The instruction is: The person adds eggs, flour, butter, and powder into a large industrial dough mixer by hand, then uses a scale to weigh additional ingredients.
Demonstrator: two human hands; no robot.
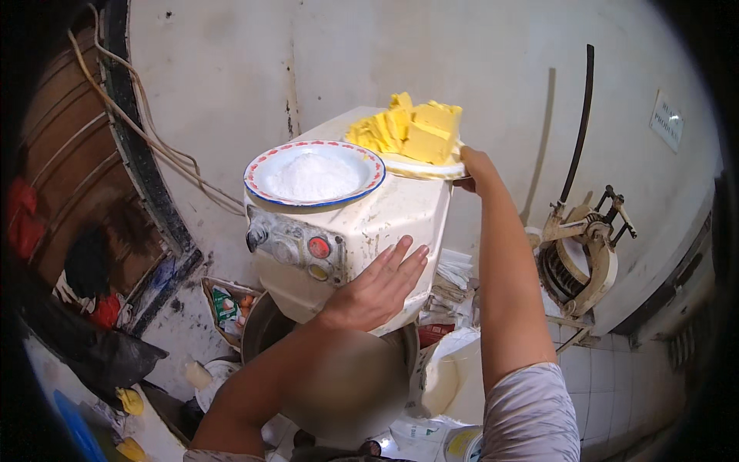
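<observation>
Above, two plates sit atop one mixer [369,223]: powder plate [314,173] and butter plate [422,166]. Left hand [379,289] lies flat, released, on mixer; right hand [476,165] grasps butter plate.

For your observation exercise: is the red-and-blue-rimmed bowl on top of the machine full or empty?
Partly full: the bowl holds a white powder heap in its middle, while its inner wall shows bare around it.
</observation>
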